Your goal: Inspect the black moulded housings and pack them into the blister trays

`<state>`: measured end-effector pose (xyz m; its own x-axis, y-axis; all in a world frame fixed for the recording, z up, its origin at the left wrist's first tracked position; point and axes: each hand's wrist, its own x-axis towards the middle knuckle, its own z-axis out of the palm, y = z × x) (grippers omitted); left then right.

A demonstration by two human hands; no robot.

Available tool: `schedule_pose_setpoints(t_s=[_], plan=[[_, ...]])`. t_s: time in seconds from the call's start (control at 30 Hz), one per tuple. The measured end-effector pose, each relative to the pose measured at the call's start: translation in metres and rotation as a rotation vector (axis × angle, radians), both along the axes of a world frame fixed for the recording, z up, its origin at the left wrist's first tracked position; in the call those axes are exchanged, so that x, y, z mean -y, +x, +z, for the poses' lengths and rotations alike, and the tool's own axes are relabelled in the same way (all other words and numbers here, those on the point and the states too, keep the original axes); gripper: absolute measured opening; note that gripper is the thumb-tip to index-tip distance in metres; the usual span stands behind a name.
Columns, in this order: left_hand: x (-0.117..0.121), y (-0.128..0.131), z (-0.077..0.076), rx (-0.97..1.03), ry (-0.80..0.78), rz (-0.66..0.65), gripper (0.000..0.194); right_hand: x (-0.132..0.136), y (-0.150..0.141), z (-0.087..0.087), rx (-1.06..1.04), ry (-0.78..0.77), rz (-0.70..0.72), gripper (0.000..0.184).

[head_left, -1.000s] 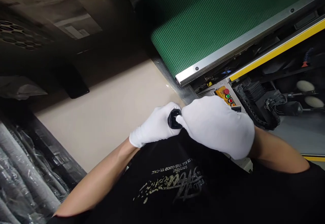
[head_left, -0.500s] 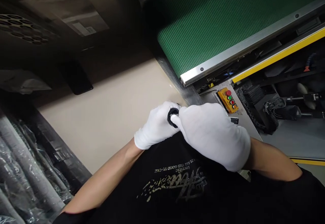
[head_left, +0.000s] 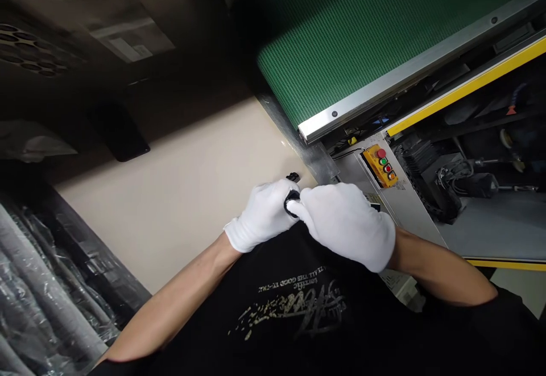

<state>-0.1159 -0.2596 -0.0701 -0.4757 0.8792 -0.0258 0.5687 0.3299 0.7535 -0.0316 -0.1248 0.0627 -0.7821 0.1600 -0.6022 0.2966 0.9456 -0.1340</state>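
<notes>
Both of my hands wear white gloves and meet in front of my chest. My left hand (head_left: 267,215) is closed around a small black ring-shaped part (head_left: 290,196), whose rounded opening faces up toward me. My right hand (head_left: 347,222) is closed too, with its thumb over the inside of the opening and its other fingers hidden behind. Most of the part is covered by the gloves. Just past my left fingers, a small black piece (head_left: 293,177) shows near the table's edge; I cannot tell whether it is separate from the ring.
Beneath my left arm is a beige tabletop (head_left: 183,194) with a dark phone-like slab (head_left: 121,137). A green conveyor belt (head_left: 354,46) with a metal rail (head_left: 367,100) lies ahead right. Beside it sits a yellow button box (head_left: 381,166). Plastic-wrapped material (head_left: 46,296) lines the left.
My right hand has turned slightly and drawn in, its wrist moving left and up. The small black piece beyond my left hand shows more. The whole view has shifted a little.
</notes>
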Motion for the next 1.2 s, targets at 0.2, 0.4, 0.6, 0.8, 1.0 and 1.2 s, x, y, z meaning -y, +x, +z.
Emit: schedule_pose_setpoints(t_s=[0.2,0.4,0.6,0.8,1.0,1.2], plan=[[0.003,0.007,-0.014,-0.039,-0.219,-0.177,0.008,-0.01,0.017,-0.039,0.026,-0.133,0.129,0.047],[-0.002,0.006,-0.012,0.03,-0.247,-0.103,0.014,0.005,0.02,-0.056,-0.021,-0.054,-0.028,0.053],[-0.011,0.0,-0.008,0.164,-0.293,-0.049,0.02,-0.008,0.009,-0.051,0.034,-0.111,0.067,0.049],[-0.006,-0.002,-0.013,0.122,-0.257,0.022,0.021,0.001,0.001,-0.049,0.014,-0.006,-0.024,0.048],[0.003,-0.011,-0.008,0.48,-0.023,0.222,0.025,-0.02,0.001,-0.054,-0.08,-0.703,-0.449,0.046],[0.012,-0.019,0.023,0.901,0.242,0.299,0.043,-0.037,0.015,-0.043,-0.15,-1.363,-0.983,0.054]])
